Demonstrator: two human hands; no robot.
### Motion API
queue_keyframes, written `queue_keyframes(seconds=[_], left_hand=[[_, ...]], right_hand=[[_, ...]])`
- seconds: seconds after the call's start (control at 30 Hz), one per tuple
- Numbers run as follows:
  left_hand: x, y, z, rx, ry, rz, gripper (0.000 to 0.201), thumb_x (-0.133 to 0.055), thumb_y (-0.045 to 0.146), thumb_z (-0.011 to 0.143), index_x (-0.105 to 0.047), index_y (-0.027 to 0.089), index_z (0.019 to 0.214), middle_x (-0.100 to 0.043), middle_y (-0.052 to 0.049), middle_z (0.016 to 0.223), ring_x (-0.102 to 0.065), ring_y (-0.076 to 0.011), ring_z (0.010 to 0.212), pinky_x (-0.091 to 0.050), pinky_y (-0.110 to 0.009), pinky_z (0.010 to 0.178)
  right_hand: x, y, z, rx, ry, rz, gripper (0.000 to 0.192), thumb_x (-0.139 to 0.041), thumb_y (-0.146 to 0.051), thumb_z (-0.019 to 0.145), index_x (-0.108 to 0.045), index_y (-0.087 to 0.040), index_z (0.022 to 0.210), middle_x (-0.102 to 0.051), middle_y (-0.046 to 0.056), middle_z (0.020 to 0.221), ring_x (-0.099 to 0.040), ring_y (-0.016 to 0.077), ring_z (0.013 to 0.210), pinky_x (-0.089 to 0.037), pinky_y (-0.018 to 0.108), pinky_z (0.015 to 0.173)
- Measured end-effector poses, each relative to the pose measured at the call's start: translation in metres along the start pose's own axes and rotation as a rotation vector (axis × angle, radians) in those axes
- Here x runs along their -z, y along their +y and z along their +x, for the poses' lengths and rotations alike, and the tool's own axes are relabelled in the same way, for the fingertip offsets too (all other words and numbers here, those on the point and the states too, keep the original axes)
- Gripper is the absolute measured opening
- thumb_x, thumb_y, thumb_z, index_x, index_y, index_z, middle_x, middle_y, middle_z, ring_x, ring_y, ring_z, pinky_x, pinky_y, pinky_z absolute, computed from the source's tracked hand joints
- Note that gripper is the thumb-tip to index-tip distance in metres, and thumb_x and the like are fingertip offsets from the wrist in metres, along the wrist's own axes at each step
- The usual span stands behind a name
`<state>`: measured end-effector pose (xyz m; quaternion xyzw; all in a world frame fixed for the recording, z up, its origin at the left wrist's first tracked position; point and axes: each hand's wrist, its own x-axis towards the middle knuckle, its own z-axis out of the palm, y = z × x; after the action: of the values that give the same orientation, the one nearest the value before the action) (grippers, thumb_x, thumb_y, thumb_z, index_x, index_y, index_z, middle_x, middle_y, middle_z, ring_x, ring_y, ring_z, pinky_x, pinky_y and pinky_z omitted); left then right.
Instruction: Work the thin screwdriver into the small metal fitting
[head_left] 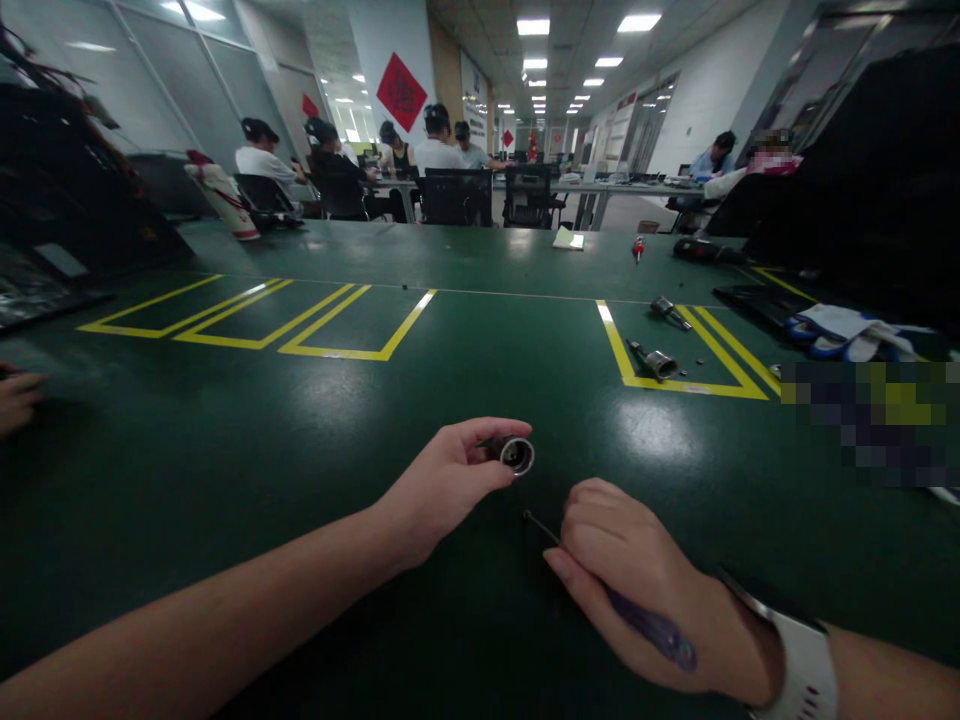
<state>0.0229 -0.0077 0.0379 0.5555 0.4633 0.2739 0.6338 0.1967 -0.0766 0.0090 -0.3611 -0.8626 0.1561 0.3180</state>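
My left hand (pixel 442 485) grips a small round metal socket part (pixel 516 455) between thumb and fingers, just above the green table (pixel 300 470). My right hand (pixel 637 580) is closed around a thin screwdriver (pixel 652 630) with a purple handle; its dark shaft tip (pixel 534 520) points up-left toward the socket part, a short gap away. A white watch band sits on my right wrist.
Two similar metal parts (pixel 655 361) (pixel 667 310) and small screws lie inside yellow floor-tape boxes at right. White-blue gloves (pixel 844 330), a red screwdriver (pixel 638 246) and a sticky-note pad (pixel 568 238) lie farther back. Another person's hand (pixel 15 398) rests at the left edge. Several people sit at far desks.
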Motion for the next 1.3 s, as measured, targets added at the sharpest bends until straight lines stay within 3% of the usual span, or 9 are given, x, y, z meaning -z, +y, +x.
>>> queue_keyframes(seconds=[0.13, 0.53, 1.3], left_hand=[[-0.001, 0.0, 0.001, -0.007, 0.018, -0.028, 0.039, -0.062, 0.01, 0.066, -0.061, 0.016, 0.105, -0.066, -0.004, 0.098, -0.058, -0.0169, 0.091, -0.04, -0.033, 0.087], [-0.004, 0.0, -0.002, 0.006, 0.002, 0.008, 0.038, -0.058, 0.004, 0.067, -0.061, 0.015, 0.103, -0.068, -0.004, 0.096, -0.061, -0.0161, 0.089, -0.044, -0.031, 0.085], [-0.008, -0.013, -0.003, -0.147, 0.004, 0.139, 0.027, -0.056, 0.01, 0.067, -0.066, 0.014, 0.092, -0.069, -0.006, 0.091, -0.064, -0.0191, 0.086, -0.051, -0.032, 0.078]], right_hand=[[-0.002, 0.0, -0.001, 0.091, -0.02, -0.098, 0.019, -0.043, -0.009, 0.086, -0.054, -0.014, 0.071, -0.055, 0.004, 0.065, -0.048, 0.0146, 0.064, -0.037, 0.033, 0.064], [-0.004, -0.001, -0.007, 0.173, 0.201, -0.126, 0.009, -0.049, -0.007, 0.081, -0.057, -0.012, 0.08, -0.059, 0.005, 0.07, -0.05, 0.0155, 0.066, -0.041, 0.037, 0.07], [-0.003, -0.008, 0.0, 0.166, 0.169, -0.222, 0.01, -0.05, -0.008, 0.082, -0.058, -0.012, 0.077, -0.059, 0.003, 0.065, -0.049, 0.0147, 0.062, -0.038, 0.036, 0.067]])
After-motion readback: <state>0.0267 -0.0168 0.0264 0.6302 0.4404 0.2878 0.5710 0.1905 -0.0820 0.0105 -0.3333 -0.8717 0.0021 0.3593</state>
